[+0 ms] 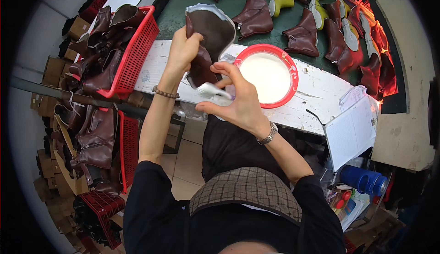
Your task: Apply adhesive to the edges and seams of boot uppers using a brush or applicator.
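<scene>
My left hand (183, 51) grips a dark brown leather boot upper (211, 29) and holds it up above the white bench. A pale bluish-white edge runs along the top of the upper, whose inner side faces me. Between the fingers of my right hand (245, 100) is a white-bristled brush (210, 90), close to the lower part of the upper; whether the bristles touch it I cannot tell. My right thumb stands away from the brush. Just beyond this hand, a red-rimmed basin (294, 65) of white liquid sits on the bench.
Brown boots (255, 13) and lime-green shoe lasts (279, 2) lie on the green conveyor (183, 0), near an orange-glowing heater (385, 48). Red baskets (134, 52) full of uppers stand at left. An open notebook (350, 130) and a blue flask (362, 180) are at right.
</scene>
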`<state>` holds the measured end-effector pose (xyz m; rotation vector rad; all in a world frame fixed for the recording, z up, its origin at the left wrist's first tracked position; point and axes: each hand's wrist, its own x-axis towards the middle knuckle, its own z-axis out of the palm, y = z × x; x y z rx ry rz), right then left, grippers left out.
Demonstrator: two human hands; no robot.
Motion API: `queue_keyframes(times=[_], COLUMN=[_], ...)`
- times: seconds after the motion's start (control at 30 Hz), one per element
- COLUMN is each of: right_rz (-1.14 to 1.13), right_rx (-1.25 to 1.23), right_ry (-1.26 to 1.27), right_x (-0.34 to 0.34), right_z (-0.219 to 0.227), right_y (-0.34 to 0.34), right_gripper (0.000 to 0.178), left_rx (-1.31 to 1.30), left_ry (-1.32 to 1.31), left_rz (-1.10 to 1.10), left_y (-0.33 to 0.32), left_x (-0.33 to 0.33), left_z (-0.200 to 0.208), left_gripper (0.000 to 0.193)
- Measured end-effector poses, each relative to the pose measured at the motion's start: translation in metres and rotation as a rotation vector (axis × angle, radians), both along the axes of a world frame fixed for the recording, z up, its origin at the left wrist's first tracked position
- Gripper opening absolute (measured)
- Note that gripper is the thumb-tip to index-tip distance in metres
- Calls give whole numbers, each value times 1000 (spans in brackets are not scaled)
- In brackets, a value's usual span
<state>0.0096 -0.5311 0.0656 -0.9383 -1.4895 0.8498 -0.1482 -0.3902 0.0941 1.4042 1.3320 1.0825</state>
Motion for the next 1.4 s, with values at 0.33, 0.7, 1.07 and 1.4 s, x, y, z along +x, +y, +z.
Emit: queue_keyframes(times=[0.33, 0.7, 1.07, 1.4], right_rz=[-68, 129, 116, -587], right_rx=[446, 337, 137, 70], right_ry=[-717, -513, -213, -1240], right_x=[17, 32, 46, 180], right_z=[14, 24, 12, -23], right_y=[21, 17, -7, -15], right_gripper=[66, 30, 29, 31], left_rx=[-219, -73, 444, 568], left_ry=[-39, -120, 317, 463], left_rz=[-215, -641, -297, -394], left_y=[7, -4, -99, -113], left_x=[-13, -59, -12, -10], left_z=[28, 12, -24, -23], left_gripper=[27, 99, 125, 128])
